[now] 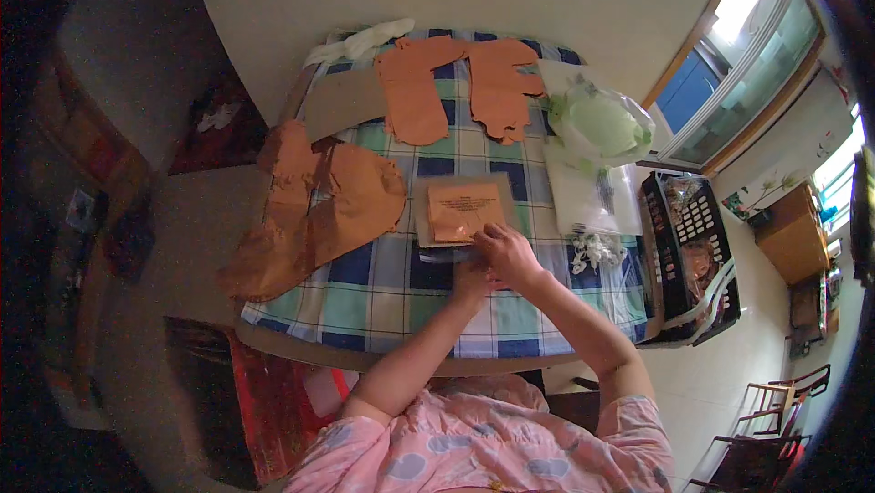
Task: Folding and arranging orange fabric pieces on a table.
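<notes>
A clear plastic bag (507, 190) lies at the middle of the checked cloth, with a folded orange piece (451, 213) inside and dark print showing on it. My right hand (510, 256) is closed at the bag's lower right corner, its fingertips pinching the edge. Just below and left of it, my left hand (471, 282) is at the bag's near edge, its fingers mostly hidden by the right hand and the bag. To the left spreads a large heap of flat orange pieces (342, 192). Two more orange stacks, one left (415, 97) and one right (501, 83), lie at the far side.
Clear plastic bags (597, 197) and a pale green bag (606, 124) lie on the right. Near them sits a small white bunch (597, 253). A black crate (688, 247) stands beside the table. Brown card (346, 103) and a white bundle (365, 40) lie far left.
</notes>
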Available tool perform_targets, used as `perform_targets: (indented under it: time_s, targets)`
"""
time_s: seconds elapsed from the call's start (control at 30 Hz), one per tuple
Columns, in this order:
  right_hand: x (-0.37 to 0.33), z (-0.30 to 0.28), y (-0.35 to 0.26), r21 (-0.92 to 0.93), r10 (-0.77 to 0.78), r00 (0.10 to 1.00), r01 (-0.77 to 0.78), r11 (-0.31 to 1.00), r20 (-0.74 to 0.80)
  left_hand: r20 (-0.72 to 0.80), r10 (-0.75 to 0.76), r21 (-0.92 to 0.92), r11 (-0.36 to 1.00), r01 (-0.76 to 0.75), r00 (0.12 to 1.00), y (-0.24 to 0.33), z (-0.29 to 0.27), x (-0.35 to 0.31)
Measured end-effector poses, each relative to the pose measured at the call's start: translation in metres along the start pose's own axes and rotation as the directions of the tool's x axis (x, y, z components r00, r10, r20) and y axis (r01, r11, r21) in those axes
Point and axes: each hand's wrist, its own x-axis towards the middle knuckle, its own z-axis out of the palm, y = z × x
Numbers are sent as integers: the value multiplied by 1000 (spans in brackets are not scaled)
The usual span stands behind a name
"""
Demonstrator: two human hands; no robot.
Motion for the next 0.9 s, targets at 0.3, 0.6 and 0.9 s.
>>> perform_targets:
  time_s: [0.3,0.6,0.9]
  targets:
    - [11,2,-8,20,7,1000,-7,1000,24,-22,-232,90,968,233,973,6,-10,1]
    - [-77,0,-42,165,1,1000,4,986,-29,357,147,742,555,-376,922,59,-31,-116]
    - [-168,-42,24,443,783,464,-649,619,-414,399,357,912,-58,-407,844,60,-57,-89]
